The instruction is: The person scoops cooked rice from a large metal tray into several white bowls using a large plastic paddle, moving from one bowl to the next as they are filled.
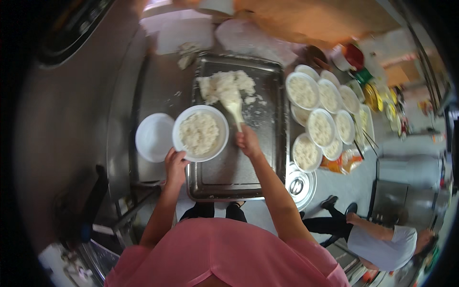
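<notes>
My left hand [174,165] grips the near rim of a round white plastic bowl [223,133] filled with cooked rice [199,132]. That bowl is held over the left side of a large metal tray [247,175]. In my right hand [248,140] is the handle of a pale rice paddle [235,110]. Its blade rests at a mound of cooked rice [226,81] in the far part of the tray, and rice partly covers the blade. Another white bowl [155,137], with nothing in it, stands on the metal counter left of the tray.
Several rice-filled white bowls [320,127] are clustered and partly stacked right of the tray. A round metal lid [301,184] sits below them beside an orange packet [342,161]. A crumpled cloth [188,53] lies behind the tray. Another person [380,236] stands at lower right.
</notes>
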